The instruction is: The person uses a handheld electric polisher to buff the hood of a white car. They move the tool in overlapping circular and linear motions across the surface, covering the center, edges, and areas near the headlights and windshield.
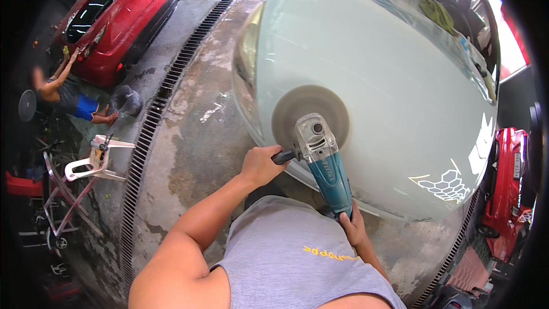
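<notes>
A teal and silver electric polisher (329, 180) lies with its round pad (286, 117) against the pale green car hood (389, 97). The pad is blurred, as if spinning. My left hand (262, 166) is closed around the polisher's black side handle (284, 156). Around the rear end of the polisher's body wraps my right hand (354, 230); part of its grip is hidden behind the tool. The headlight (247, 51) of the pale green car is to the left of the pad. White hexagon decals (443, 187) mark the hood at the right.
At the far left a person (68, 94) reaches up to a red car (123, 28), near a dark bucket (127, 100). A white plastic chair (97, 160) stands by a long drain grate (148, 126). A green cloth (437, 14) lies by the windshield. Another red car (503, 189) is at right.
</notes>
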Demonstrator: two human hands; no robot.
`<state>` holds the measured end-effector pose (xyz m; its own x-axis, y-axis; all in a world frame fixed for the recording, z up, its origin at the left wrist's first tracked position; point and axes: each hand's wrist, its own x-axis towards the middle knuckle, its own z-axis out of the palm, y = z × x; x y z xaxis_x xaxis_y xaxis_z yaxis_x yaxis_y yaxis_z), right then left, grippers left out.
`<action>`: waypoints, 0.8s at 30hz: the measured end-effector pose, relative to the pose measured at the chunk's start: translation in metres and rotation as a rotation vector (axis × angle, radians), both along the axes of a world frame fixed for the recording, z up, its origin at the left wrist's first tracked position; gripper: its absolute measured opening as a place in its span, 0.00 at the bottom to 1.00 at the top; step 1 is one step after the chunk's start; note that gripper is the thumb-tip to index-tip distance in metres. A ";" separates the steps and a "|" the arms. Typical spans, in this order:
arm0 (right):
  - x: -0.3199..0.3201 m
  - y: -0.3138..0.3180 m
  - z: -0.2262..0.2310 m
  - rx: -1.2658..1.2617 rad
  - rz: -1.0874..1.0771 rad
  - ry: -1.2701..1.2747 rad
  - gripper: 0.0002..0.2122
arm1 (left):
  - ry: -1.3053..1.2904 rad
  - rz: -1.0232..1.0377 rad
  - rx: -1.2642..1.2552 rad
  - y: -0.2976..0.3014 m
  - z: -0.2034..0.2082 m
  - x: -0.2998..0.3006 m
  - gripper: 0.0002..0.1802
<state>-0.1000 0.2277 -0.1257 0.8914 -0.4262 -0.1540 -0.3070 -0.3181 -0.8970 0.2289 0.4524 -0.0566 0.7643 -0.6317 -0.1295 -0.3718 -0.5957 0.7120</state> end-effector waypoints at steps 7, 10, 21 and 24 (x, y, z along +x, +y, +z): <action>-0.187 -0.081 0.009 0.167 -0.241 0.024 0.37 | -0.089 -0.211 -0.128 -0.146 0.014 -0.149 0.14; -0.280 -0.118 -0.029 0.088 -0.351 0.068 0.30 | -0.075 -0.417 -0.125 -0.225 0.037 -0.206 0.15; -0.283 -0.113 0.025 0.523 -0.677 0.087 0.11 | -0.585 -0.696 -0.788 -0.255 0.057 -0.288 0.17; -0.244 -0.103 0.047 0.563 -0.640 0.063 0.12 | 0.063 -0.859 -0.298 -0.225 0.031 -0.280 0.24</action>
<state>-0.3438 0.1244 -0.0791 0.4878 -0.6898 -0.5350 -0.3301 0.4216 -0.8445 -0.0515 0.2277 -0.0260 0.0120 -0.9944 0.1050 -0.5575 0.0805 0.8263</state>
